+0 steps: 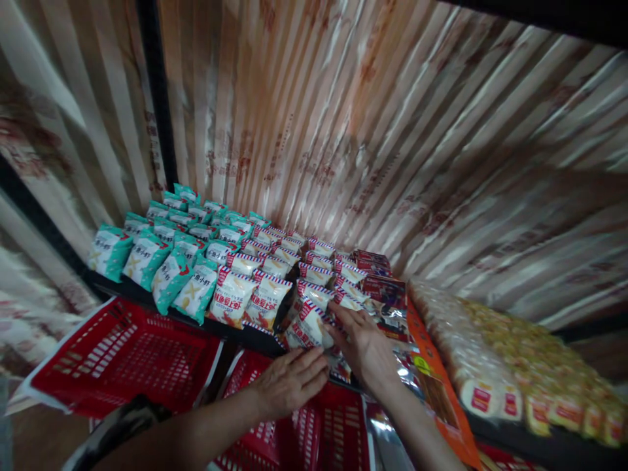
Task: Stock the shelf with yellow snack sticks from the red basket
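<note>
Packet (pixel 303 330) tilts just beyond the flat left hand (pixel 290 383), beside the right hand (pixel 367 343), whose grip I cannot tell from here.

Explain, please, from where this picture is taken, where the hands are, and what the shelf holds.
No machine here: the camera sits on a person's head, looking forward and down. The person's bare left hand and right hand are at a white snack bag at the front of the shelf; whether they grip it, I cannot tell. The shelf also holds teal bags on the left, more white bags in the middle and clear-wrapped packs towards the right. Red baskets show below.
</note>
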A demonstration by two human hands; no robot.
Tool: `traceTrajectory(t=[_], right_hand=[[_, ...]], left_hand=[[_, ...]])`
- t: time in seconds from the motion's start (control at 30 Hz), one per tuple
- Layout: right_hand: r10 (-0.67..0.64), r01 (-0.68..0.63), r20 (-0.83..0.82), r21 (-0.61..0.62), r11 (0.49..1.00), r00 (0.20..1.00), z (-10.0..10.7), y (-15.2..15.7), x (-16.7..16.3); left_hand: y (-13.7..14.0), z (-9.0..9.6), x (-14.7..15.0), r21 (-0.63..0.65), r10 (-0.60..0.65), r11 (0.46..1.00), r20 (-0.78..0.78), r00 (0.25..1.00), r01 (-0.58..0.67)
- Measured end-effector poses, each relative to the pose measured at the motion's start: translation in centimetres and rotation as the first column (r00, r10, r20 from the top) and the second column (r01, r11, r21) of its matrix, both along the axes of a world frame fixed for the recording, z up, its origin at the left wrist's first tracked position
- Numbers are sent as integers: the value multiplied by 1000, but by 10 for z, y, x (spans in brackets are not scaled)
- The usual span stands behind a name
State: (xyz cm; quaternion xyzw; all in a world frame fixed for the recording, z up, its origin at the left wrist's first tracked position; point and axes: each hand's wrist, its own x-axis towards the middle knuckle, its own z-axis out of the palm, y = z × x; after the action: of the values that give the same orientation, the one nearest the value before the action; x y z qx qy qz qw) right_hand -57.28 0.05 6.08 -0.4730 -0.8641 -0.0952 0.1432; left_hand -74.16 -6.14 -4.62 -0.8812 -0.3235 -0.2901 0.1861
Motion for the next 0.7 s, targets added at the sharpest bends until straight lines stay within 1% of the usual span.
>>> traceTrajectory(t=[0.1, 0.2, 0.3, 0.4, 0.53, 0.6, 0.63, 0.7], right_hand=[[-7, 9, 55, -39, 999, 998, 2, 6, -10], [14, -12, 34, -53, 999, 999, 2, 11, -19], [46, -49, -42, -63, 997, 998, -1, 17, -27], [55, -64, -84, -101, 993, 995, -3, 23, -31], [58, -81, -134, -175, 981, 989, -1, 30, -25], [42, -71, -161, -175, 982, 986, 4, 35, -21], [25, -51, -154, -163, 985, 988, 8, 38, -20], [-20, 10, -74, -133, 991, 997, 16, 46, -22]], left_hand=[[6, -14, -1, 1, 36, 999, 9, 999, -36], [10, -22, -5, 8, 65, 998, 10, 998, -65], [14, -19, -7, 29, 96, 995, 24, 995, -97], [19, -15, -5, 58, 116, 991, 55, 992, -119], [24, -18, -2, 72, 95, 992, 64, 993, -99], [26, -21, -1, 69, 81, 994, 58, 995, -85], [26, -22, -1, 67, 80, 994, 53, 995, -84], [26, -23, -2, 69, 85, 994, 38, 996, -88]])
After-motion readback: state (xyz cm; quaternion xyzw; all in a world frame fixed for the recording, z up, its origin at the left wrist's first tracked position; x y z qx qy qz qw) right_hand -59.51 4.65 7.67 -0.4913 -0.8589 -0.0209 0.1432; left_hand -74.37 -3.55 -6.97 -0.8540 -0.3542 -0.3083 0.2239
